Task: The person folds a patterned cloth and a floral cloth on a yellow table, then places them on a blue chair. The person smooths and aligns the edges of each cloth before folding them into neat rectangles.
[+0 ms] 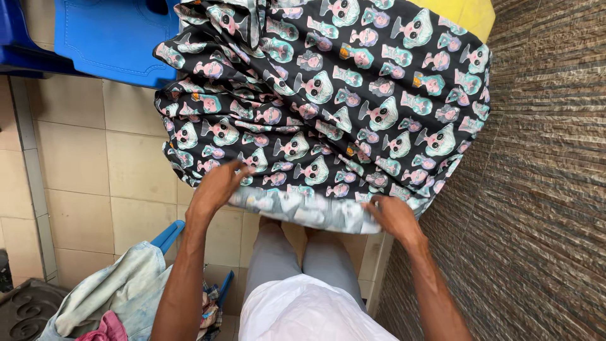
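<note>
A black cotton-like cloth printed all over with pale teal, pink and white cartoon faces point(341, 95) lay spread across the middle and far part of the scene, its left side bunched into soft creases and its right side smoother. Its near edge was turned up, showing a paler, washed-out underside (the print faint there). The left hand point(218, 186) rested on that near edge at the left, fingers bent and pinching the fabric's fold. The right hand point(394, 216) lay on the near edge further right, fingers curled over the hem and gripping it.

Below the cloth, cream square floor tiles point(76, 170) with grey grout filled the left. A glossy blue moulded plastic chair point(113, 38) stood at the far left, and a smooth yellow plastic surface point(470, 16) showed at the far right. A rough brown ridged stone wall point(543, 189) ran down the right side. At the near left, a faded light-blue denim garment point(120, 290) lay heaped over a blue frame. The person's grey trousers point(297, 265) and white shirt point(303, 312) showed nearest.
</note>
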